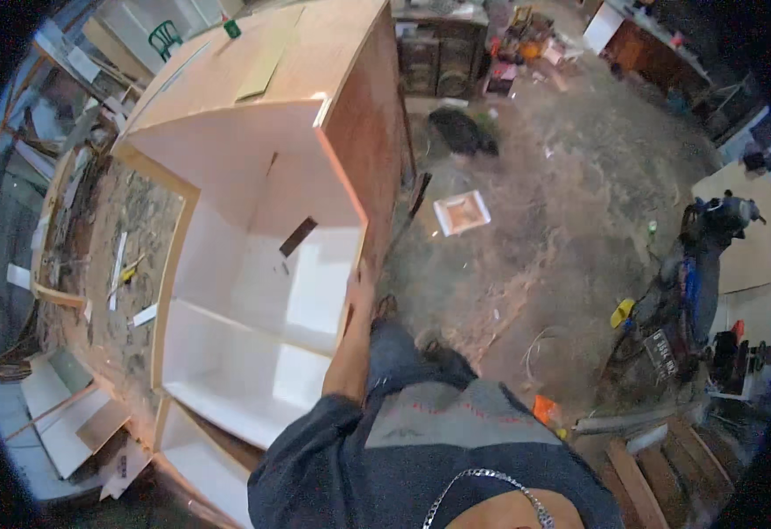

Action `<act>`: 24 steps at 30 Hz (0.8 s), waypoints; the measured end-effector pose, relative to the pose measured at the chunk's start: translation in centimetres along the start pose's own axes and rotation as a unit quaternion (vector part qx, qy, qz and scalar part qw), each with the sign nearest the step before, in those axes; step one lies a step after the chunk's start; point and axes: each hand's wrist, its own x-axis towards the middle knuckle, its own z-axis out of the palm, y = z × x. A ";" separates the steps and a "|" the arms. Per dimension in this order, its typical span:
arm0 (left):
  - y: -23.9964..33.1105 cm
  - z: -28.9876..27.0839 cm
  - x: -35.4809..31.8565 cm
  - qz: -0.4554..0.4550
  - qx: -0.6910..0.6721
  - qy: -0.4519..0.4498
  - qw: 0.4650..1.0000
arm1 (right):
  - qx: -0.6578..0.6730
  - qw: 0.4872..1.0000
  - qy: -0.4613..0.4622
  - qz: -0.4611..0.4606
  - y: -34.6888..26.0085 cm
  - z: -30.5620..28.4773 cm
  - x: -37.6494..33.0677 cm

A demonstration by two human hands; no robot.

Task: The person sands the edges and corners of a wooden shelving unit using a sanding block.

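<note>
- Left grip point(360, 289) rests at the right edge point(343, 176) of the cabinet point(218, 238); the fingers are too small and partly hidden, so I cannot tell whether they curl around it or merely lie against it. My right grip is out of view.
- The cabinet stands in front of me and to my left, on the littered floor point(526, 264), close by my legs.
- I judge it heavy and awkward for one person: big, boxy, mostly stiff panel. It should not flex much, though the open front may let it rack if pulled from one corner.
- Its white lining point(315, 291) looks smooth and probably slippery under a palm, so I'd rather hold the bare right edge and the left edge point(174, 256), hands well apart. The thin divider point(244, 328) seems a poorer hold, and rims may chip.
- Its open side points toward me, with the lining facing up into my view; the reddish outer wall point(359, 115) faces right.
- As I read it, the long axis runs away from me, the far end leaning slightly right; the lens bends the edges.
- A dark strip point(297, 236) lies loose inside, and a thin board point(271, 70) lies on top; either could slide if the cabinet tilts.
</note>
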 end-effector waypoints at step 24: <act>32.2 -12.1 16.0 0.467 0.036 0.160 0.869 | -0.074 0.969 0.089 -0.220 -36.9 11.3 -0.8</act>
